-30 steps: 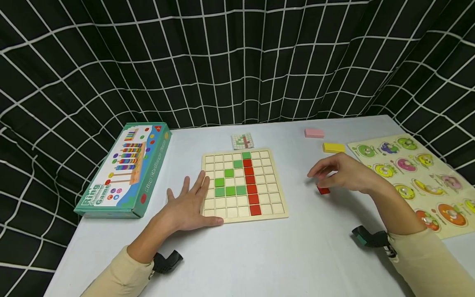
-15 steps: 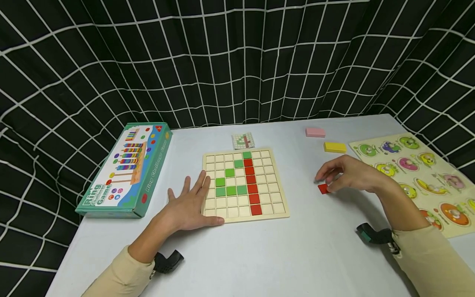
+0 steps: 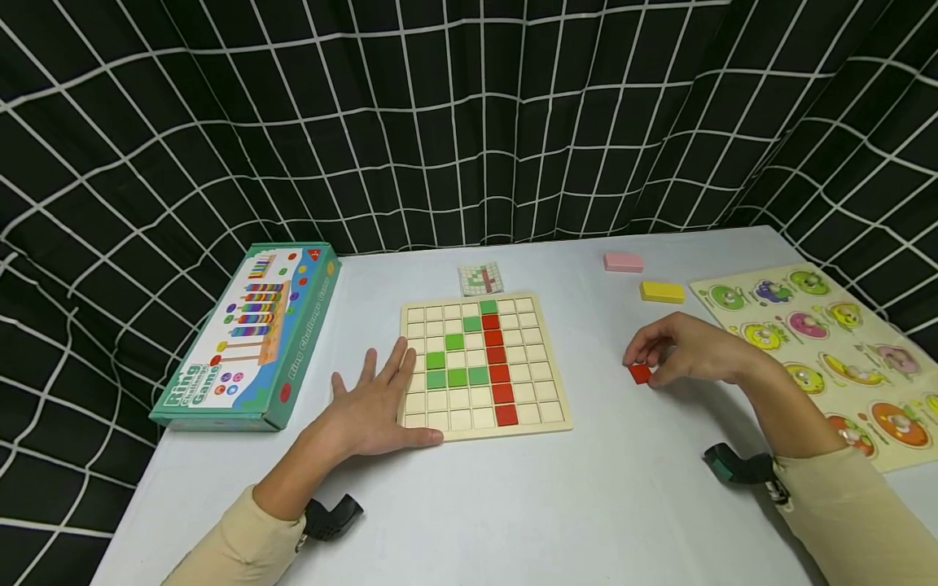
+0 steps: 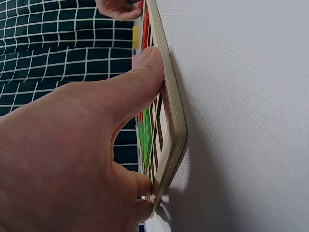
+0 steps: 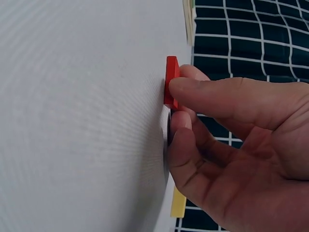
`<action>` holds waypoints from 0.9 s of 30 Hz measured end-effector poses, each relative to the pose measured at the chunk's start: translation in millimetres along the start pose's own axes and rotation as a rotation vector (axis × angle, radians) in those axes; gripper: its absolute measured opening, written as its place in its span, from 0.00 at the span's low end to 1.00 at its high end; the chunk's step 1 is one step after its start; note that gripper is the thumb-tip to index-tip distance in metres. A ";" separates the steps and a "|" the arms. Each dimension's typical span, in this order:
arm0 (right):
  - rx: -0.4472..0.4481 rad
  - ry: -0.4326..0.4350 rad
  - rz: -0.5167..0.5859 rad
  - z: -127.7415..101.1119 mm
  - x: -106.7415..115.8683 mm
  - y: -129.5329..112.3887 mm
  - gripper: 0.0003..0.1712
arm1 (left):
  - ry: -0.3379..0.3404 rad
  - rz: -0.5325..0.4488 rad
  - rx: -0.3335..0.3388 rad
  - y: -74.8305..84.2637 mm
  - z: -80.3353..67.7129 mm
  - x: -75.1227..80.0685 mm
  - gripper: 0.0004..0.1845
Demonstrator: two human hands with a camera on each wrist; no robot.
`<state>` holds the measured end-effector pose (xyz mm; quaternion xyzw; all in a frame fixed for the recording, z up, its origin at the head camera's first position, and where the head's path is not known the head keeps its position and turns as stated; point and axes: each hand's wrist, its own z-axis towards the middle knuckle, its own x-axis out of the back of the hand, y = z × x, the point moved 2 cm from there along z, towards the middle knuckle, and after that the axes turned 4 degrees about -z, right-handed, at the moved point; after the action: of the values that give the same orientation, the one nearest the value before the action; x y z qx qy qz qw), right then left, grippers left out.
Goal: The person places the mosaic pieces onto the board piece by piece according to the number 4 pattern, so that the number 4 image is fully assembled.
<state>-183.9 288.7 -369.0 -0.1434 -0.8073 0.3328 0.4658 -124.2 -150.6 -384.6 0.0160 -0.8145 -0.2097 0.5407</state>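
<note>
My right hand (image 3: 685, 350) pinches a small red square tile (image 5: 171, 82) between thumb and fingers, low over the white tabletop to the right of the board. My left hand (image 3: 370, 407) lies with fingers spread at the left edge of the wooden grid board (image 3: 542, 399), its thumb (image 4: 149, 72) on the near rim. A column of red tiles (image 3: 498, 373) runs down the board. Green tiles (image 3: 457, 377) form a diagonal and a short row to the left of that column.
Behind the board lies a small pattern card (image 3: 481, 279). Pink (image 3: 624, 263) and yellow (image 3: 663, 292) blocks are at the back right. A fruit picture board (image 3: 828, 350) is at the far right, a boxed ring game (image 3: 249, 334) at the left. A black gridded curtain (image 3: 469, 122) surrounds the table.
My right hand has shifted slightly right and toward me, and the red tile in its fingers has turned and shows more of its face. My left hand stays on the board.
</note>
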 end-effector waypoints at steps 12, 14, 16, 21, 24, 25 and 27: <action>-0.012 0.027 -0.046 0.3 -2.9 1.0 0.19 | 0.000 0.012 -0.006 0.3 1.3 -0.3 0.67; -0.014 0.037 -0.057 0.5 -3.5 1.6 0.19 | 0.001 0.011 -0.006 0.5 1.2 -0.4 0.67; -0.016 0.047 -0.066 0.8 -4.0 2.1 0.19 | 0.001 0.011 -0.005 0.7 0.9 -0.3 0.67; -0.022 0.073 -0.077 1.8 -4.8 1.3 0.20 | 0.001 0.006 -0.003 0.5 0.7 0.1 0.67; -0.025 0.086 -0.077 2.4 -4.7 -0.4 0.20 | 0.002 0.006 0.000 0.4 0.5 0.6 0.68; -0.023 0.090 -0.080 2.6 -4.6 -1.0 0.20 | 0.003 0.006 0.001 0.2 0.4 0.6 0.68; -0.024 0.096 -0.078 2.9 -4.4 -2.5 0.19 | 0.004 0.006 0.001 -0.2 0.4 0.6 0.68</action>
<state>-183.8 283.2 -371.3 -0.1332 -0.7929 0.2972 0.5149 -124.9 -150.8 -384.2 0.0143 -0.8135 -0.2078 0.5430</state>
